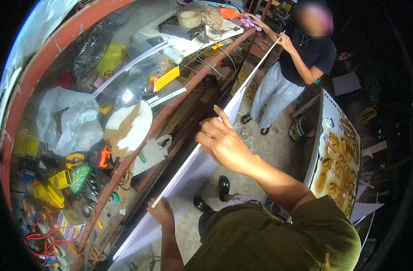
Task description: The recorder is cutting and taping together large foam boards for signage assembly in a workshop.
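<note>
A long white sheet or panel (192,187), held on edge, runs from the lower left toward the far right. My right hand (226,143) grips its upper edge near the middle, with one finger raised. Closer to its near end, my left hand (161,213) is closed round the same edge, its fingertips partly hidden. At the far end, another person's hand (285,43) holds the sheet. That person's other hand (257,22) reaches toward pink cloth (250,22) on the rack.
On the left, a red metal rack (168,110) carries plastic bags (70,121), a yellow box (165,79), a round white-and-brown piece (129,128) and tools. A large panel with brown raised shapes (335,156) leans at the right. Concrete floor (256,156) lies between.
</note>
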The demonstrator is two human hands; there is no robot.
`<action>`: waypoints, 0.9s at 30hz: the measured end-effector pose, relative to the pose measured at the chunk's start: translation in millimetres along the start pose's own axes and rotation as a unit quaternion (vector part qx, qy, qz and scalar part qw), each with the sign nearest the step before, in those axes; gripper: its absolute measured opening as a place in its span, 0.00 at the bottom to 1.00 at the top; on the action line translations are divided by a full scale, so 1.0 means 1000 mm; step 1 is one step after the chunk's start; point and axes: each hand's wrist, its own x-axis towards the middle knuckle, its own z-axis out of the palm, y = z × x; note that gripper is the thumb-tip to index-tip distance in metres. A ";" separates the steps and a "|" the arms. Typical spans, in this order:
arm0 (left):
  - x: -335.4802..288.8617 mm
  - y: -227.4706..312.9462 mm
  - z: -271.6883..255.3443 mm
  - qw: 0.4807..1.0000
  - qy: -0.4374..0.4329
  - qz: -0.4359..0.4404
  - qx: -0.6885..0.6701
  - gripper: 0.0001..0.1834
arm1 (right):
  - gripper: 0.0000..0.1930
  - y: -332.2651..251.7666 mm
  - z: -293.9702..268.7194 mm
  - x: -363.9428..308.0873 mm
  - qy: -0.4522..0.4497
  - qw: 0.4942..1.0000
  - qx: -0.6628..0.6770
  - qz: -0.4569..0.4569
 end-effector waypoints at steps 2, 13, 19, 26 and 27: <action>-0.006 -0.004 0.006 1.000 0.010 0.005 -0.016 0.12 | 0.11 -0.001 -0.002 -0.007 0.001 1.000 0.007 0.003; -0.037 0.004 0.013 1.000 -0.011 0.000 0.020 0.08 | 0.10 -0.001 -0.016 -0.032 -0.004 1.000 0.003 0.008; -0.043 0.011 0.001 0.999 -0.034 -0.015 0.005 0.07 | 0.11 -0.003 -0.012 -0.033 0.005 1.000 -0.011 -0.004; -0.037 0.010 0.005 0.999 -0.043 -0.022 -0.008 0.07 | 0.13 -0.006 -0.010 -0.030 0.028 0.999 -0.042 -0.001; -0.037 0.008 0.005 0.998 -0.044 -0.030 -0.018 0.08 | 0.15 -0.004 -0.009 -0.032 0.010 0.999 -0.043 0.002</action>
